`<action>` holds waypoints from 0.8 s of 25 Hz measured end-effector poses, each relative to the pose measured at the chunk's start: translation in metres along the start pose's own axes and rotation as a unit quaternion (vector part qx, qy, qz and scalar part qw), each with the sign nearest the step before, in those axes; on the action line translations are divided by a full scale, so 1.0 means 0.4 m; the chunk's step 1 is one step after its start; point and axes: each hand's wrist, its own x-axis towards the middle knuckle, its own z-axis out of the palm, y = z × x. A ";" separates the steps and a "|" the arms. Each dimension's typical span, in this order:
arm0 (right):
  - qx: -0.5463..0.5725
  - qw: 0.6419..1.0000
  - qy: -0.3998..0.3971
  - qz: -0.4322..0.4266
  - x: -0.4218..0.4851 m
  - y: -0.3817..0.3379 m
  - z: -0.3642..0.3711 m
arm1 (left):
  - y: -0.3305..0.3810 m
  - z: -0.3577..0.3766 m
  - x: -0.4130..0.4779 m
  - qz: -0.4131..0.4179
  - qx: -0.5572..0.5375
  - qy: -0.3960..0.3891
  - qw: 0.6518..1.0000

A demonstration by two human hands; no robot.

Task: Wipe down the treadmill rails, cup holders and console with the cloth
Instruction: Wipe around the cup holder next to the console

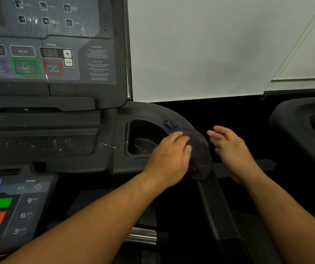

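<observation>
A black treadmill filled the view, and a pale wall [210, 44] stood behind it. Part of a second black machine [295, 119] showed at the right edge. White specks dotted the tray under the console [48, 54] and the floor of the cup holder [143, 138].

The console read "ENTER", "SPEED", "WARNING" and "CAUTION", with plus and minus keys, a green-outlined play button and a red-outlined one; the small print was too blurred to read. A lower keypad [19, 202] read "SPEED" above 9, 6 and 3.

The cloth [200, 155] was dark, soft and bunched, draped over the top of the right rail [215, 206] just beside the cup holder. The left grip [169, 161] lay on it, fingers spread flat and pressing down. The right grip [230, 149] was held just beside the cloth with straight fingers, holding nothing; whether it touched the cloth I cannot tell.
</observation>
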 end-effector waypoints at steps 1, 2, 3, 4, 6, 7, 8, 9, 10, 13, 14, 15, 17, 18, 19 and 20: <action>-0.055 0.998 0.015 -0.001 -0.017 0.011 -0.026 | 0.018 0.031 0.032 -0.017 -0.010 -0.044 0.999; -0.113 0.993 0.023 -0.001 -0.039 0.025 -0.044 | 0.027 0.060 0.062 -0.025 0.008 -0.095 0.995; -0.152 0.988 0.021 0.006 -0.065 0.041 -0.055 | 0.030 0.085 0.087 -0.023 0.047 -0.146 0.988; -0.175 0.984 0.016 0.023 -0.087 0.063 -0.060 | 0.028 0.108 0.102 -0.016 0.091 -0.188 0.978; -0.176 0.983 0.024 0.048 -0.106 0.099 -0.062 | 0.018 0.137 0.105 0.001 0.154 -0.229 0.961; -0.161 0.985 0.038 0.057 -0.108 0.111 -0.062 | 0.019 0.146 0.092 0.008 0.162 -0.233 0.959; -0.149 0.986 0.050 0.060 -0.107 0.120 -0.060 | 0.022 0.150 0.074 0.015 0.159 -0.225 0.961; -0.152 0.985 0.061 0.054 -0.104 0.119 -0.055 | 0.025 0.147 0.054 0.023 0.150 -0.215 0.965; -0.172 0.982 0.068 0.036 -0.102 0.112 -0.048 | 0.023 0.141 0.032 0.031 0.139 -0.201 0.969; -0.234 0.970 0.057 -0.045 -0.099 0.073 -0.005 | -0.017 0.091 -0.029 0.050 0.145 -0.183 0.971; -0.249 0.964 0.047 -0.076 -0.101 0.064 0.012 | -0.041 0.074 -0.046 0.056 0.169 -0.173 0.969; -0.262 0.959 0.036 -0.106 -0.107 0.056 0.027 | -0.066 0.059 -0.063 0.065 0.202 -0.156 0.965; -0.301 0.941 0.000 -0.158 -0.111 0.047 0.052 | -0.121 0.024 -0.097 0.079 0.265 -0.110 0.955; -0.330 0.927 -0.028 -0.175 -0.110 0.044 0.064 | -0.149 0.005 -0.112 0.078 0.285 -0.092 0.951; -0.360 0.913 -0.060 -0.183 -0.109 0.040 0.077 | -0.181 -0.016 -0.128 0.075 0.298 -0.076 0.949; -0.389 0.898 -0.087 -0.187 -0.107 0.036 0.090 | -0.208 -0.034 -0.142 0.072 0.309 -0.064 0.946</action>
